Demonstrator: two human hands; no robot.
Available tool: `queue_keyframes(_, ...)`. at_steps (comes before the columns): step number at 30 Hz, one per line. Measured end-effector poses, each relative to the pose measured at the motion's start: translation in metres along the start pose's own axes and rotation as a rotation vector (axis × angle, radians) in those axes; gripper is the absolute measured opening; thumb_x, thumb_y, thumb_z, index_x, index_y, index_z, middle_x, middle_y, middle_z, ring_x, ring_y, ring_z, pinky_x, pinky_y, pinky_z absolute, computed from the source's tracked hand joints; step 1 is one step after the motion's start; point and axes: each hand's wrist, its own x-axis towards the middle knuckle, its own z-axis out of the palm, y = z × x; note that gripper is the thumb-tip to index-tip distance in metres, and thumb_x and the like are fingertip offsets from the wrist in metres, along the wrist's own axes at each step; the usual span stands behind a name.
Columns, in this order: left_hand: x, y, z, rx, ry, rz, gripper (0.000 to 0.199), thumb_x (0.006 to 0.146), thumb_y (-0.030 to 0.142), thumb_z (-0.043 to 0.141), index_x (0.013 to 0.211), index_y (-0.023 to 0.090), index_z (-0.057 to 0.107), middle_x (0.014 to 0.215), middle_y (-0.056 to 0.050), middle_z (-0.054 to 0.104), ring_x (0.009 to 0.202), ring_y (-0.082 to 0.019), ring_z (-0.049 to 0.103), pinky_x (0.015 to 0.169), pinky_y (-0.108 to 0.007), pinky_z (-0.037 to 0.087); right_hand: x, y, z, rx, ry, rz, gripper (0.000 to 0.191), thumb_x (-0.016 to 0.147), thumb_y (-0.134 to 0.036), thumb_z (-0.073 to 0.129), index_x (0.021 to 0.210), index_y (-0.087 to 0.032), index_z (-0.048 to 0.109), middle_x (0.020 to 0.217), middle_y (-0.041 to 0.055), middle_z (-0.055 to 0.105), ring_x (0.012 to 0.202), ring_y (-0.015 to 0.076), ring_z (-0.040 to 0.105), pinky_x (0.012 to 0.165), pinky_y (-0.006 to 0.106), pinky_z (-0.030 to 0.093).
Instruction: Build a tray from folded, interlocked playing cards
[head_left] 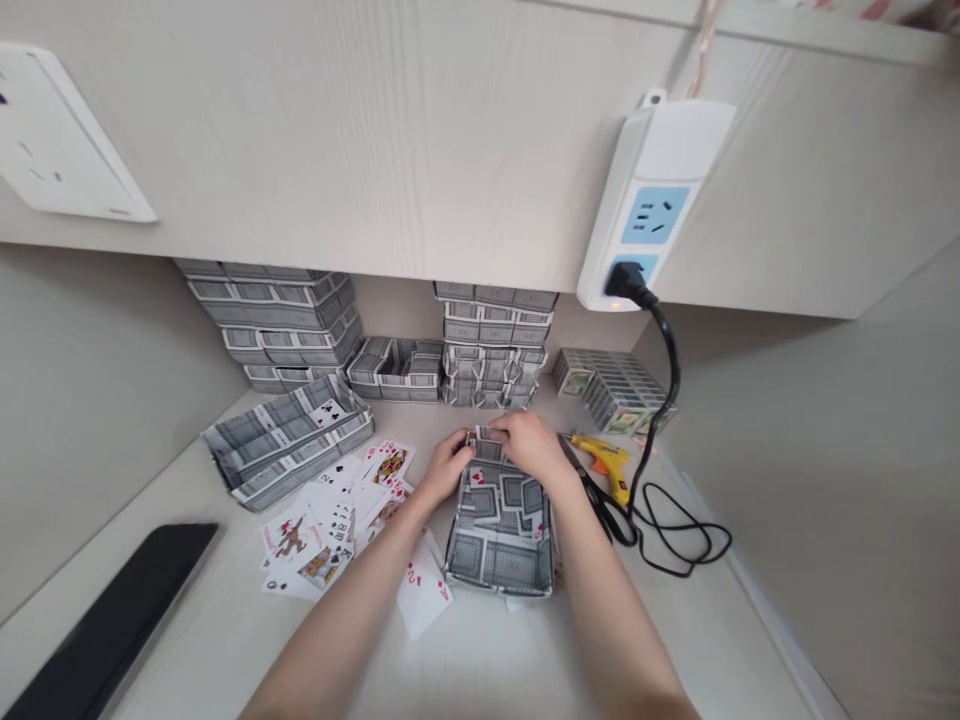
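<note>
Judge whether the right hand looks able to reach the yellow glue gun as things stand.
Probably yes, once the right hand leaves the card box: the yellow glue gun lies close by, largely uncovered, with black scissors flat between them.

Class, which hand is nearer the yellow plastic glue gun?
Right. The right hand, at the far end of the grey rectangular playing-card box, is left of the yellow plastic glue gun; the left hand, at the box's far left corner, is farther left.

A pale desktop [465, 670] runs beneath a faintly grained panel [465, 130], between plain greyish side walls [832, 440].
</note>
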Motion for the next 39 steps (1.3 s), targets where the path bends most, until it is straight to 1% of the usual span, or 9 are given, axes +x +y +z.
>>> queue_keyframes(6, 0.001, -0.003, -0.001, -0.016, 0.005, 0.001, 0.025, 0.070, 0.024, 0.046, 0.087, 0.013, 0.062, 0.081, -0.002, 0.064, 0.078, -0.017, 0.055, 0.070, -0.026, 0.042, 0.001, -0.003, 0.002, 0.030, 0.003, 0.009, 0.024, 0.084, -0.021, 0.043, 0.093, -0.019, 0.065, 0.094, 0.0090, 0.067, 0.091, 0.0184, 0.059, 0.071, 0.022, 0.037)
queue_keyframes(12, 0.002, -0.006, 0.000, -0.035, 0.050, -0.008, 0.027, 0.071, 0.025, 0.049, 0.092, 0.013, 0.062, 0.088, -0.003, 0.065, 0.082, -0.018, 0.057, 0.074, -0.027, 0.043, 0.005, 0.001, 0.007, 0.139, 0.046, 0.006, 0.027, 0.083, -0.017, 0.044, 0.103, -0.020, 0.061, 0.100, 0.0068, 0.066, 0.097, 0.0180, 0.058, 0.078, 0.022, 0.037)
queue_keyframes(15, 0.003, -0.006, 0.002, -0.039, 0.060, -0.013, 0.024, 0.072, 0.025, 0.049, 0.089, 0.013, 0.062, 0.085, -0.003, 0.065, 0.079, -0.017, 0.057, 0.072, -0.026, 0.043, 0.005, 0.006, 0.006, 0.181, 0.053, 0.003, 0.027, 0.082, -0.016, 0.045, 0.103, -0.022, 0.061, 0.102, 0.0050, 0.066, 0.099, 0.0178, 0.057, 0.080, 0.022, 0.037)
queue_keyframes(18, 0.003, -0.005, 0.003, -0.054, 0.067, -0.022, 0.023, 0.071, 0.025, 0.050, 0.087, 0.013, 0.061, 0.083, -0.003, 0.065, 0.077, -0.016, 0.057, 0.071, -0.026, 0.043, 0.003, 0.009, 0.005, 0.186, 0.023, 0.019, 0.028, 0.080, -0.015, 0.046, 0.102, -0.022, 0.061, 0.102, 0.0046, 0.066, 0.100, 0.0177, 0.057, 0.082, 0.022, 0.037)
queue_keyframes(24, 0.003, -0.005, 0.002, -0.076, 0.074, -0.026, 0.026, 0.071, 0.024, 0.052, 0.091, 0.012, 0.062, 0.087, -0.005, 0.065, 0.079, -0.017, 0.057, 0.072, -0.026, 0.044, 0.002, 0.006, 0.005, 0.147, 0.039, 0.011, 0.023, 0.081, -0.022, 0.047, 0.095, -0.023, 0.064, 0.101, 0.0047, 0.066, 0.099, 0.0189, 0.057, 0.081, 0.024, 0.038)
queue_keyframes(28, 0.002, -0.004, 0.002, -0.087, 0.061, -0.032, 0.028, 0.071, 0.025, 0.052, 0.094, 0.012, 0.062, 0.089, -0.006, 0.065, 0.078, -0.017, 0.058, 0.071, -0.026, 0.044, 0.004, 0.004, 0.009, 0.180, 0.049, -0.009, 0.023, 0.082, -0.023, 0.048, 0.099, -0.023, 0.063, 0.100, 0.0039, 0.066, 0.097, 0.0173, 0.058, 0.081, 0.023, 0.039)
queue_keyframes(31, 0.002, -0.002, 0.002, -0.084, 0.060, -0.038, 0.026, 0.071, 0.026, 0.053, 0.090, 0.012, 0.063, 0.087, -0.005, 0.066, 0.077, -0.017, 0.058, 0.069, -0.026, 0.044, 0.005, 0.004, 0.010, 0.201, 0.040, -0.028, 0.023, 0.082, -0.022, 0.047, 0.099, -0.023, 0.063, 0.101, 0.0038, 0.066, 0.099, 0.0164, 0.057, 0.082, 0.022, 0.038)
queue_keyframes(39, 0.001, -0.004, 0.002, -0.073, 0.063, -0.024, 0.027, 0.071, 0.029, 0.052, 0.092, 0.014, 0.063, 0.088, -0.004, 0.067, 0.081, -0.018, 0.058, 0.074, -0.027, 0.044, 0.003, 0.006, 0.003, 0.119, 0.006, 0.081, 0.027, 0.081, -0.023, 0.047, 0.104, -0.022, 0.062, 0.102, 0.0071, 0.066, 0.102, 0.0192, 0.056, 0.083, 0.024, 0.037)
